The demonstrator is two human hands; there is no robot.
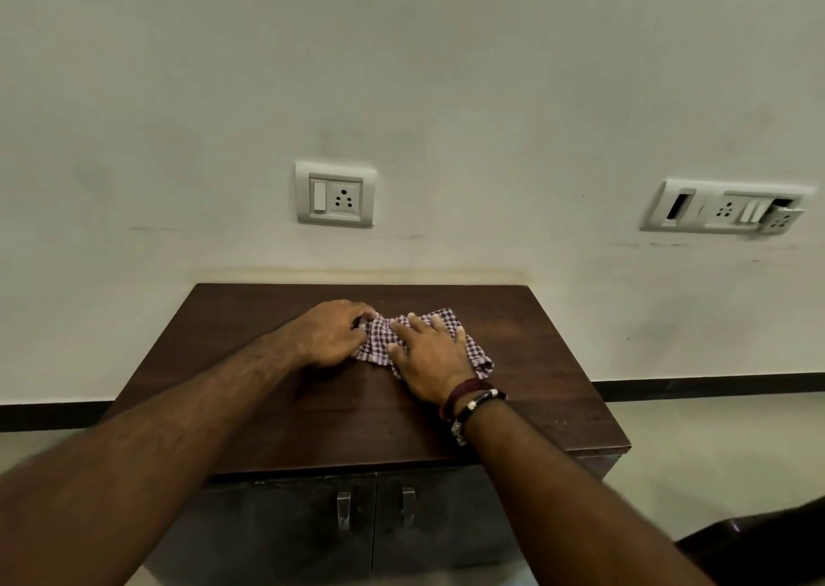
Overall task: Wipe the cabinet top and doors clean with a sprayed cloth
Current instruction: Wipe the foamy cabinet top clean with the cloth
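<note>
A purple-and-white checked cloth point(477, 349) lies bunched on the dark brown cabinet top point(527, 344), toward the back middle. My left hand point(328, 333) sits at the cloth's left end, its fingers curled onto the fabric. My right hand point(431, 357) lies flat on top of the cloth with fingers spread, pressing it down; bracelets circle that wrist. Below the top's front edge are two dark cabinet doors point(290, 527) with metal handles point(343, 509) side by side at the centre. No spray bottle is in view.
The cabinet stands against a pale wall with a socket plate point(335, 194) above it and a damaged switch panel point(723, 208) to the right. A black skirting strip runs along the floor. A dark object point(768, 545) sits at the lower right corner.
</note>
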